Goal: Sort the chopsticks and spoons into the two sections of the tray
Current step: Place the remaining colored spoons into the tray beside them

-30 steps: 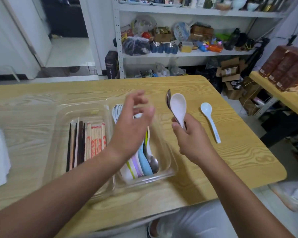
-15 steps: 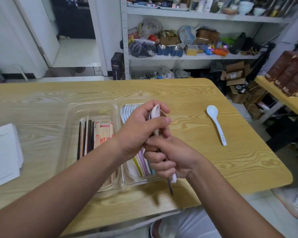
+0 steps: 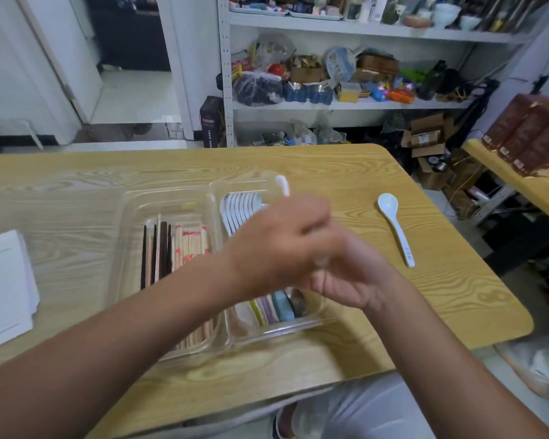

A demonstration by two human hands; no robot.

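Note:
A clear two-section tray (image 3: 130, 217) lies on the wooden table (image 3: 346, 172). Its left section holds dark and pale chopsticks (image 3: 178, 248); its right section holds a row of white spoons (image 3: 238, 210) plus coloured and metal spoons (image 3: 286, 305) at the near end. My left hand (image 3: 276, 248), blurred, hovers over the right section and grips a white spoon (image 3: 282, 185) whose end sticks up past the fingers. My right hand (image 3: 358, 280) sits just right of and under it, fingers loosely curled, with nothing visible in them. A pale blue spoon (image 3: 395, 226) lies on the table to the right.
A stack of white napkins (image 3: 4, 286) sits at the table's left edge. The table's right edge and rounded corner are near the loose spoon. A second table (image 3: 520, 185) with brown boxes stands at the right, cluttered shelves (image 3: 330, 103) behind.
My right hand brought the white spoon and a metal one over the tray and my left hand took hold there. Now the left hand holds the white spoon up and the right has dropped lower.

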